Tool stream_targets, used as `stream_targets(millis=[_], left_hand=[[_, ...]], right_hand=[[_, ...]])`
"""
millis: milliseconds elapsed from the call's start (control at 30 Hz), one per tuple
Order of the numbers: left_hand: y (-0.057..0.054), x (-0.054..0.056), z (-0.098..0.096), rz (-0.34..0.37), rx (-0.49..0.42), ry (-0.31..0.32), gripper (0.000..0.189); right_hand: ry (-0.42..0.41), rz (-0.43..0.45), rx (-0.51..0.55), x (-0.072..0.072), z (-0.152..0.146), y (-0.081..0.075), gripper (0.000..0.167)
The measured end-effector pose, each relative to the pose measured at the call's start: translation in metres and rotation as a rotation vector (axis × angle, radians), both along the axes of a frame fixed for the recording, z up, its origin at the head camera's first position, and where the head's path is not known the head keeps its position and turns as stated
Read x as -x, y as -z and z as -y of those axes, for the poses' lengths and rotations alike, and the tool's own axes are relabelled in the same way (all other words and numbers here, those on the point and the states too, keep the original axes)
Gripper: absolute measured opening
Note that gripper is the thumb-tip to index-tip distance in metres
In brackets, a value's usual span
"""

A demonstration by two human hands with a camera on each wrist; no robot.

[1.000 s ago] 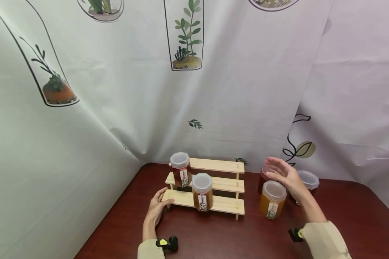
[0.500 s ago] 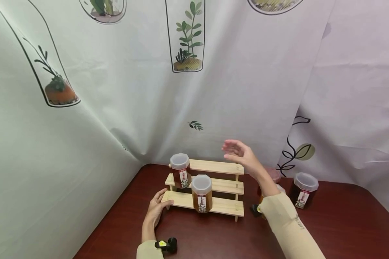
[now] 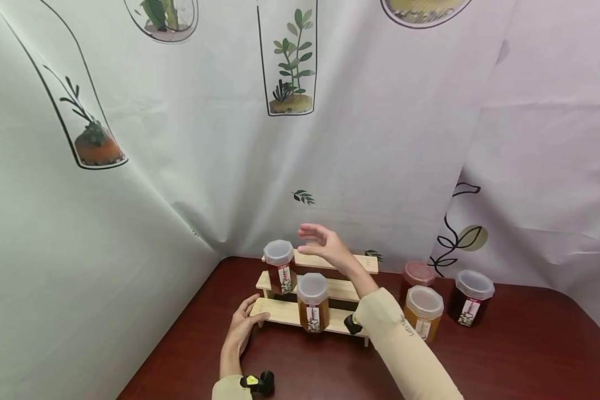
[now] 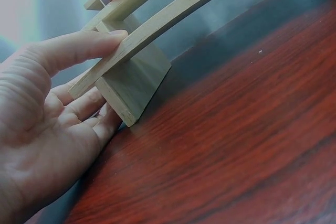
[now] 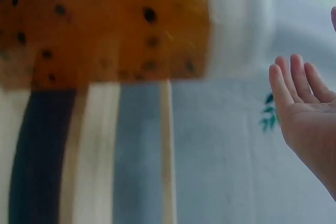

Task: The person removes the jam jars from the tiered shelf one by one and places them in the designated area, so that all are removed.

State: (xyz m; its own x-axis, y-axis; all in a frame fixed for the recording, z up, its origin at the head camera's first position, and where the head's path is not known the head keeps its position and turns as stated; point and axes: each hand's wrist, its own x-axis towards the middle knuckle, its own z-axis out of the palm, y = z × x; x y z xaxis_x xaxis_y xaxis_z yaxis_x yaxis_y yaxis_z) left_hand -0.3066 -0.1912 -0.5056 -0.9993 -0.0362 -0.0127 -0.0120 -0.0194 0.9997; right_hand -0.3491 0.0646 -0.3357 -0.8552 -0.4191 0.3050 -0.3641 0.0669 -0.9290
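A three-step wooden display rack (image 3: 282, 311) stands on the dark red table. My left hand (image 3: 239, 332) grips its left end; in the left wrist view the thumb (image 4: 84, 48) lies on the front step and the fingers are bent below it. On the rack are a dark red jar (image 3: 282, 272) at the upper left and an amber jar (image 3: 314, 311) on the front step, both with translucent lids. Just right of the dark jar, above the rack, my right hand (image 3: 326, 245) is raised with nothing in it. Dark specks show in the amber jar (image 5: 105, 30) in the right wrist view.
Right of the rack stand a red-lidded jar (image 3: 419, 273), another amber jar (image 3: 424, 308) and a dark jar (image 3: 472, 297). A white cloth (image 3: 380, 166) printed with plants hangs behind the table (image 3: 530, 339) and along its left side.
My right hand has moved left from over the jars at the right to above the rack, beside the dark red jar. My left hand stays on the rack's end.
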Motion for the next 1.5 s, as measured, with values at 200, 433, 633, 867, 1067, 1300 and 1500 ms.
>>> stream_targets(millis=[200, 433, 633, 867, 1067, 1300, 1500], left_hand=[[0.004, -0.001, -0.005, -0.01, -0.017, 0.016, 0.076], [0.012, -0.003, -0.008, -0.008, -0.022, 0.033, 0.076], [0.01, -0.001, -0.007, -0.009, -0.033, 0.026, 0.076], [0.008, -0.002, -0.005, -0.002, -0.027, 0.026, 0.077], [0.003, 0.001, -0.001, -0.012, -0.019, 0.025, 0.077], [0.001, 0.002, 0.0, -0.017, -0.021, 0.026, 0.077], [0.001, 0.002, -0.001, -0.013, -0.009, 0.021, 0.076]], right_hand=[[0.054, 0.064, 0.008, 0.009, 0.014, 0.012, 0.061], [0.025, 0.103, 0.017, 0.011, 0.022, 0.024, 0.066], [-0.017, 0.123, -0.042, 0.014, 0.032, 0.021, 0.075], [0.026, 0.117, -0.068, 0.012, 0.045, 0.018, 0.076], [0.102, 0.109, -0.047, 0.007, 0.061, 0.011, 0.076], [0.209, 0.145, -0.023, 0.001, 0.075, 0.014, 0.073], [0.237, 0.216, -0.027, -0.002, 0.076, 0.018, 0.079]])
